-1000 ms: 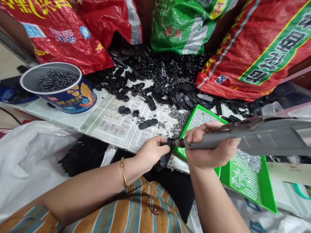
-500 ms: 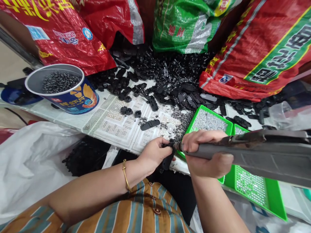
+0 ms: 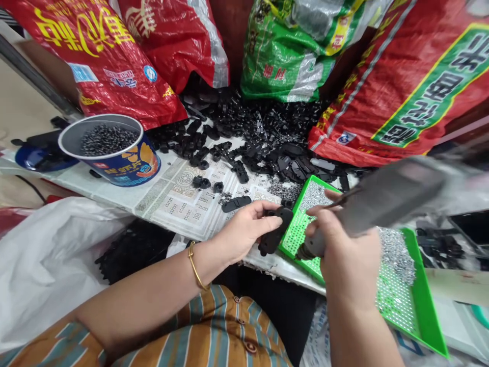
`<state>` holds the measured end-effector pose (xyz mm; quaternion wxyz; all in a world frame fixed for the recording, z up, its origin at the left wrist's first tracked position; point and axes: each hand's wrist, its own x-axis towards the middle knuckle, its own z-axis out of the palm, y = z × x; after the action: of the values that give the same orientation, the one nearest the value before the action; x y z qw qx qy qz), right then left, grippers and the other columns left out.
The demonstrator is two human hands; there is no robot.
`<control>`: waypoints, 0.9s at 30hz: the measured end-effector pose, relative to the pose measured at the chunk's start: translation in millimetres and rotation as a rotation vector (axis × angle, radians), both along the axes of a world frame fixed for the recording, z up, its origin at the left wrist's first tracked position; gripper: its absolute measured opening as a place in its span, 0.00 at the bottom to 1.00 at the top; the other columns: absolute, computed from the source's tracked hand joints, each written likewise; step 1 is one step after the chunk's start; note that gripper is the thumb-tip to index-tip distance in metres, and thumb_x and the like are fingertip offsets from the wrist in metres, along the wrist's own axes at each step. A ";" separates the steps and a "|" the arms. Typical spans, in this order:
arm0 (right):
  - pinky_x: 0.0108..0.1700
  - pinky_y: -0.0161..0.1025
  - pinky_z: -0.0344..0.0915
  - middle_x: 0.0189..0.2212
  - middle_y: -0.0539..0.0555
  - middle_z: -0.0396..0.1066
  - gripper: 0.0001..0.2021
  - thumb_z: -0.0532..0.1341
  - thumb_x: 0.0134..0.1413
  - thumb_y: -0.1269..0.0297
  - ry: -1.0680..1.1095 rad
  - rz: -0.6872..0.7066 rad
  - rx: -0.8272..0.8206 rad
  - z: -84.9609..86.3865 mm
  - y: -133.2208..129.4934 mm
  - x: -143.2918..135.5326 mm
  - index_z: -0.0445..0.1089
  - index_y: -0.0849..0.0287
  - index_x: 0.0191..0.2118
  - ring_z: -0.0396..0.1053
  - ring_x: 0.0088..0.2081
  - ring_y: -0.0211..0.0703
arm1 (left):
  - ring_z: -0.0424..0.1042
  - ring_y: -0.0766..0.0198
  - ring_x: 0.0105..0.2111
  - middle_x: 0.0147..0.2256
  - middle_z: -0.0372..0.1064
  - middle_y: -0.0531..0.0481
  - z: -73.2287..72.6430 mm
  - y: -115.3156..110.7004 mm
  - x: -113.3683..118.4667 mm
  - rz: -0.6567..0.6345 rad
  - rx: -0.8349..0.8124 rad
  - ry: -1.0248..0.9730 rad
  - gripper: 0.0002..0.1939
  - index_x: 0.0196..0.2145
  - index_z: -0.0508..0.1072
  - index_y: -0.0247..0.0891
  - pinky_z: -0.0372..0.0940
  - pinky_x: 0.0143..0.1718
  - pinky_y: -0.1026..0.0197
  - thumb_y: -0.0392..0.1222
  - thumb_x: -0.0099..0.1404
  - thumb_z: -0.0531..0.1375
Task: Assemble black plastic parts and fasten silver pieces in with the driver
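Note:
Pinched in my left hand (image 3: 244, 228) is a black plastic part (image 3: 274, 233), elongated with rounded ends, at the table's front edge. My right hand (image 3: 346, 255) grips a grey power screwdriver (image 3: 385, 196), whose far body is smeared by motion. Its dark tip (image 3: 304, 252) points down-left over the near green tray (image 3: 311, 178), apart from the black part. Small silvery screws (image 3: 316, 193) lie at the back of that tray, and its perforated floor shows in front. A second green tray (image 3: 430, 306) with more screws sits to the right, partly hidden by my right hand.
A blue tub (image 3: 132, 165) of small dark pieces stands at left. Black plastic parts (image 3: 263, 127) are heaped across the back, before red sacks (image 3: 130, 71) (image 3: 397, 92) and a green sack (image 3: 284, 66). A loose black part (image 3: 236, 204) lies on the patterned tabletop (image 3: 183, 209).
The screwdriver has come away from the black part and moved right and down over the tray. My left hand has raised and turned the part, showing its flat face.

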<state>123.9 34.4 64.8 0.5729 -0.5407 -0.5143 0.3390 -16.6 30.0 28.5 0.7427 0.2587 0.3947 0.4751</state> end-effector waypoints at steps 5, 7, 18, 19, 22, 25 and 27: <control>0.30 0.38 0.65 0.35 0.54 0.70 0.12 0.69 0.35 0.58 -0.125 -0.002 -0.146 -8.1 2.6 5.3 0.71 0.60 0.25 0.67 0.31 0.40 | 0.68 0.67 0.35 0.37 0.67 0.51 14.2 -1.4 -0.1 -0.042 0.132 -0.076 0.18 0.42 0.67 0.39 0.63 0.37 0.64 0.36 0.52 0.63; 0.29 0.37 0.65 0.30 0.52 0.69 0.12 0.69 0.35 0.60 -0.011 -0.055 -0.093 -7.8 3.1 5.5 0.71 0.60 0.27 0.67 0.29 0.38 | 0.68 0.67 0.37 0.39 0.67 0.50 11.8 -6.5 -1.2 -0.019 0.085 -0.026 0.18 0.42 0.65 0.40 0.62 0.38 0.64 0.37 0.52 0.63; 0.24 0.34 0.62 0.26 0.48 0.67 0.15 0.68 0.38 0.63 0.124 -0.209 0.048 -9.5 -0.1 11.3 0.70 0.59 0.36 0.65 0.22 0.34 | 0.70 0.68 0.29 0.27 0.68 0.51 2.1 -24.5 5.3 -0.130 0.007 0.087 0.08 0.30 0.68 0.34 0.62 0.35 0.64 0.40 0.55 0.61; 0.23 0.34 0.61 0.23 0.47 0.66 0.15 0.67 0.40 0.62 0.141 -0.235 0.091 -7.8 0.4 16.4 0.70 0.59 0.37 0.64 0.21 0.33 | 0.69 0.69 0.26 0.25 0.67 0.52 1.7 -24.4 4.6 -0.107 -0.002 0.094 0.07 0.30 0.67 0.34 0.62 0.33 0.65 0.41 0.55 0.60; 0.19 0.34 0.57 0.16 0.44 0.61 0.12 0.59 0.49 0.57 0.202 -0.343 0.329 -5.2 6.5 37.6 0.68 0.60 0.36 0.60 0.16 0.33 | 0.64 0.72 0.22 0.21 0.64 0.55 -2.3 -24.4 1.7 -0.035 -0.069 0.086 0.07 0.30 0.66 0.35 0.61 0.27 0.67 0.40 0.55 0.60; 0.16 0.35 0.56 0.12 0.44 0.58 0.17 0.52 0.52 0.50 0.192 -0.376 0.461 -12.0 16.5 58.2 0.67 0.61 0.33 0.58 0.13 0.35 | 0.63 0.73 0.21 0.22 0.63 0.56 -8.6 -25.3 1.6 -0.015 -0.130 0.071 0.08 0.30 0.65 0.35 0.61 0.25 0.68 0.41 0.54 0.60; 0.15 0.35 0.56 0.11 0.44 0.59 0.19 0.51 0.51 0.49 0.191 -0.367 0.464 -21.2 22.9 66.5 0.66 0.61 0.32 0.58 0.13 0.35 | 0.61 0.74 0.18 0.22 0.62 0.56 -12.2 -26.2 3.1 -0.005 -0.123 0.104 0.09 0.29 0.63 0.36 0.60 0.22 0.68 0.42 0.55 0.59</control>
<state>190.3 57.4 43.6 0.7783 -0.4453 -0.4155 0.1526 -13.4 3.8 16.3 0.7369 0.2381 0.4605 0.4339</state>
